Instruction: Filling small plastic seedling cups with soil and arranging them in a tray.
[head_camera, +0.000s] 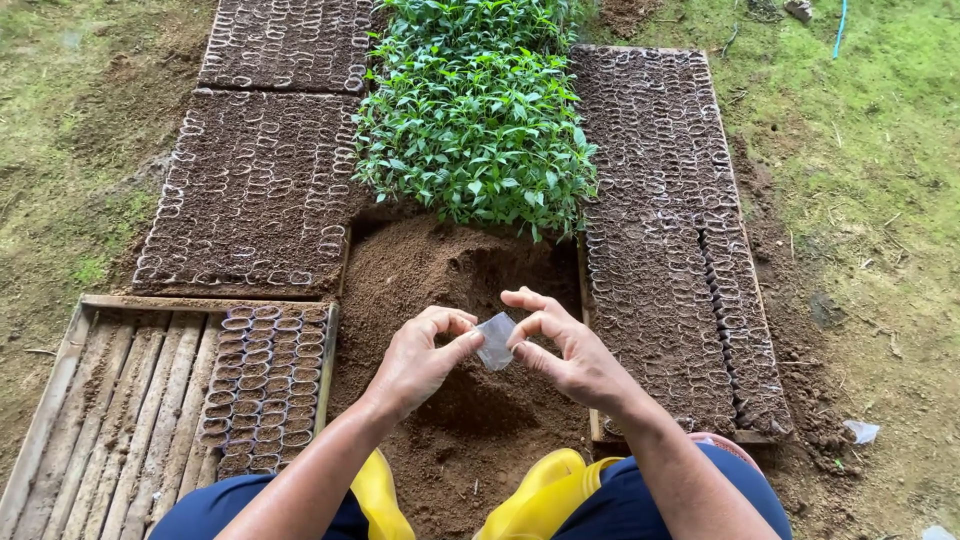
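While both hands meet over the soil: the small clear plastic nursery bag (496, 341) is pinched between them, above the heap.
Left hand (418, 358): fingers together, thumb and forefinger clamped on the bag's left edge.
Right hand (565, 350): thumb and forefinger closed on the right edge, the other fingers lifted clear.
Bag: flat or nearly so, tilted, held in the air; I cannot tell whether its mouth is open.
Doing it well, as I judge: rub the two film layers apart at the mouth with light pressure, keeping the bag low over the soil.
Soil heap (455, 330): loose brown potting soil directly beneath, between the yellow boots (545, 488).
Wooden tray (110, 400): at the left, partly stocked with filled bags (262, 385) standing upright.
Filled beds (660, 220): rows of soil-filled bags on both sides.
Seedlings (475, 110): dense green block beyond the heap.
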